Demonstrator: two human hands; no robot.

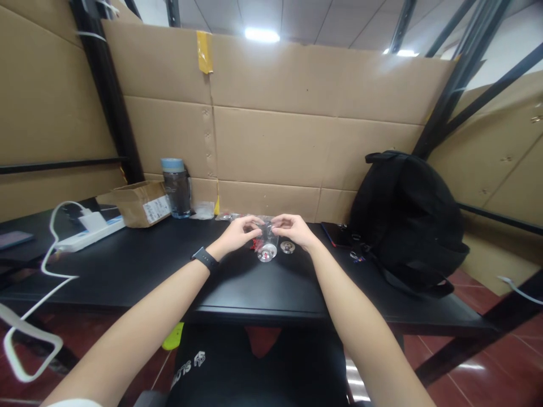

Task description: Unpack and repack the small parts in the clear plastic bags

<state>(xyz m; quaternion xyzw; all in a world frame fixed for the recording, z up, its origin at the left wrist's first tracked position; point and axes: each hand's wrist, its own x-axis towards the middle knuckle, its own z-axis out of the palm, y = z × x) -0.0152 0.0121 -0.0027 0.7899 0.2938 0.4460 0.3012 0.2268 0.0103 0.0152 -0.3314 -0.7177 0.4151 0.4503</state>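
Note:
My left hand (242,230) and my right hand (294,228) face each other over the middle of the black table, fingers bent in a pinch. Between them they hold a small clear plastic bag (268,230). At the bag's lower end is a round shiny disc (267,253) with a bit of red at its centre; whether it lies inside the bag or beneath it I cannot tell. A second round shiny disc (287,247) lies on the table beside my right hand. Something small and red (255,244) shows below my left fingers, too blurred to name.
More clear packaging (227,216) lies behind my hands. To the left stand a blue-lidded bottle (176,189), an open cardboard box (142,204) and a white power strip (91,233) with a cable. A black backpack (409,220) and a keyring (356,257) are on the right.

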